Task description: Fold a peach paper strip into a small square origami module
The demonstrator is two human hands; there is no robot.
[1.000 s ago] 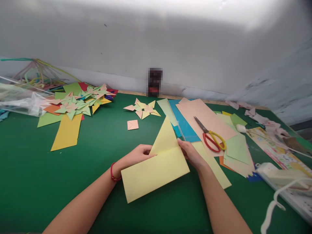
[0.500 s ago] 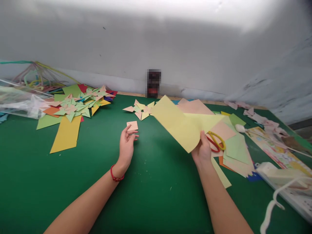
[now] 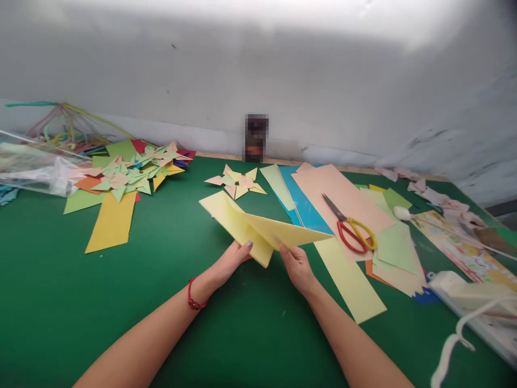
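A sheet of yellow paper (image 3: 250,231), bent along a crease into a V, is held above the table between both hands. My left hand (image 3: 234,261) grips its lower left edge, thumb on top. On the right side, my right hand (image 3: 298,268) pinches the raised half near the crease. Just beyond the sheet lies a star-shaped ring of folded pink, yellow and green paper pieces (image 3: 238,182). The small folded pink square is almost wholly hidden behind the sheet. Scissors (image 3: 351,229) with red and yellow handles rest on a pink sheet (image 3: 327,188) to the right.
Folded paper stars (image 3: 121,178) are heaped at the left, with a yellow strip (image 3: 111,223) in front. A clear plastic bag (image 3: 44,167) lies beyond them. Blue (image 3: 301,196) and green sheets (image 3: 398,248) spread at the right, near a white power strip (image 3: 472,302) with a cord.
The yellow sheet has moved left and down, in front of my body. My left hand has left the small pink square and taken hold of the sheet. The scissors are now uncovered.
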